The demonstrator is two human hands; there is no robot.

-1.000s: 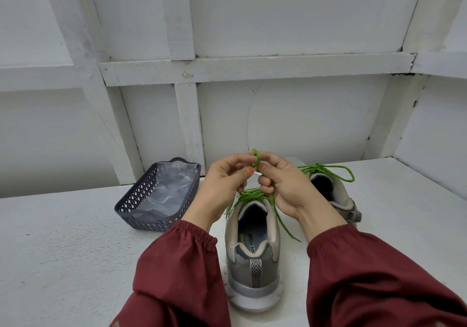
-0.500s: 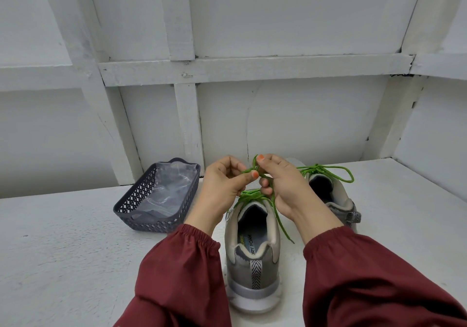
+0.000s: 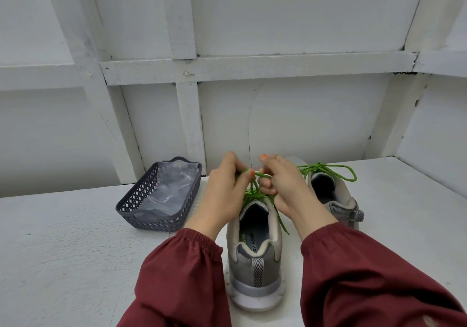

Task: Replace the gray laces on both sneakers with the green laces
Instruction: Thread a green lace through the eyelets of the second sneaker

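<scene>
A gray sneaker (image 3: 254,258) stands heel toward me on the white table, threaded with a green lace (image 3: 255,192). My left hand (image 3: 225,195) and my right hand (image 3: 285,187) are above its tongue, and each pinches a part of that green lace. One loose lace end (image 3: 281,221) hangs down the shoe's right side. The second gray sneaker (image 3: 336,199) stands behind and to the right, partly hidden by my right hand. Its green lace is tied in a bow (image 3: 328,171).
A dark gray lattice basket (image 3: 151,215) with a clear plastic bag inside sits on the table to the left of the shoes. White panelled walls close the table at the back and right. My red sleeves fill the lower frame.
My hands have drawn slightly apart sideways, stretching the green lace between them. The upright loop held a second ago is now pulled flatter. The shoes have stayed put.
</scene>
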